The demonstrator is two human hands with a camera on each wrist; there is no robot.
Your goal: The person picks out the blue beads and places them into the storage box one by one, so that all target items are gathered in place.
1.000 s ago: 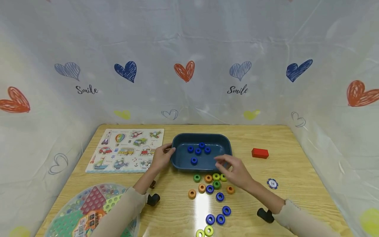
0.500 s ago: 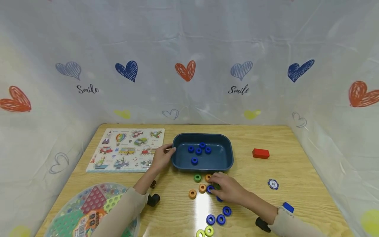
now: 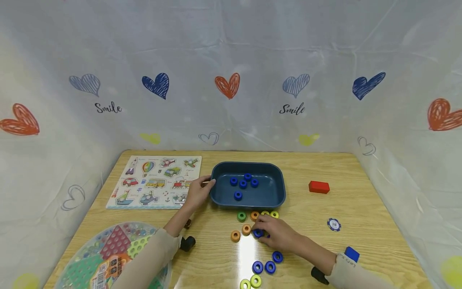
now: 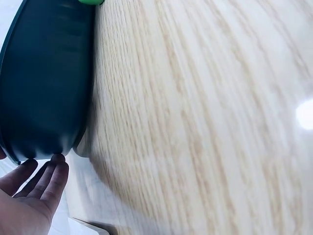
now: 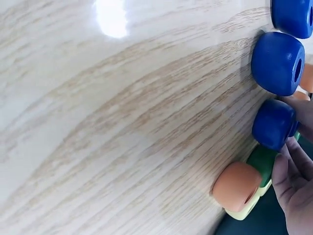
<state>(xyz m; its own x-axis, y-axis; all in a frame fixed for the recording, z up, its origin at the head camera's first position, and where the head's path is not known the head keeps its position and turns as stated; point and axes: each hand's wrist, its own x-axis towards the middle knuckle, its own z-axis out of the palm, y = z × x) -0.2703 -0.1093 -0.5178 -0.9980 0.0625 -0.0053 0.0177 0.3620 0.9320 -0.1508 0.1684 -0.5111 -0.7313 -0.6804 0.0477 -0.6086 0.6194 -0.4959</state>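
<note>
My left hand (image 3: pixel 197 193) grips the left end of a dark blue-green plastic tray (image 3: pixel 276 186), thumb at the rim and fingers against the outer wall. Inside the tray lie several blue beads (image 3: pixel 238 195). In front of it, my right hand (image 3: pixel 276 232) is low over the table, thumb and fingers around a blue bead (image 3: pixel 258 233), which they partly hide. Close by are orange beads (image 3: pixel 246 229), a green bead (image 3: pixel 241 216) and yellow beads (image 3: pixel 274 214). In the right wrist view, another blue bead (image 5: pixel 274 125) sits beside the fingers.
More blue beads (image 3: pixel 270 267) and yellow beads (image 3: pixel 256 280) lie nearer. A picture puzzle board (image 3: pixel 155 192) and a round game board (image 3: pixel 119 245) are at left. On the right are a red block (image 3: pixel 319 187), a poker chip (image 3: pixel 334 224) and a blue block (image 3: pixel 351 254).
My right hand has come down from over the tray's front right corner to the beads, and its fingers have closed around a blue one. The left hand stays on the tray.
</note>
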